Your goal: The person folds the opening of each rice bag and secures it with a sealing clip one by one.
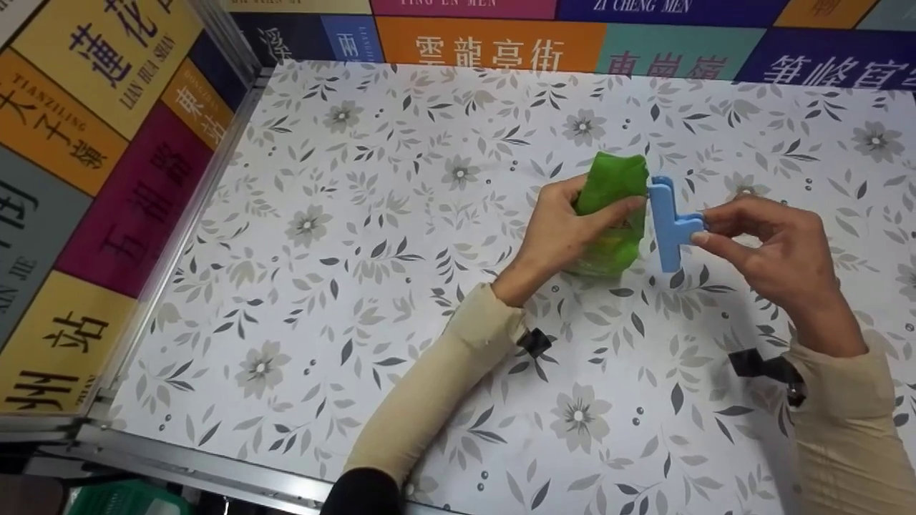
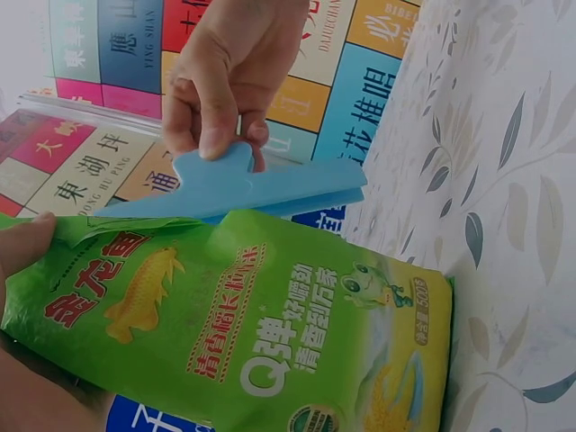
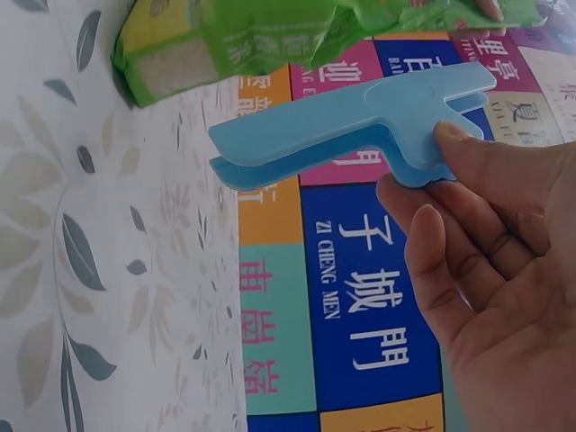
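Note:
My left hand [image 1: 554, 227] holds a green bag of rice [image 1: 607, 182] near its upper part, thumb across the front. The bag stands upright, and printed characters with a yellow fish show in the left wrist view. With thumb and fingers my right hand [image 1: 787, 250] pinches the tabs of a light blue bag clip [image 1: 668, 232]. Its two long bars stand slightly apart in the right wrist view. The clip [image 3: 351, 117] is held just right of the bag in the head view; whether they touch I cannot tell.
A white tabletop [image 1: 372, 286] with grey flowers and leaves lies under both hands. Colourful panels [image 1: 494, 50] with printed characters border it at the back and left. A metal edge [image 1: 215, 458] runs along the front, with a green basket [image 1: 125, 497] below.

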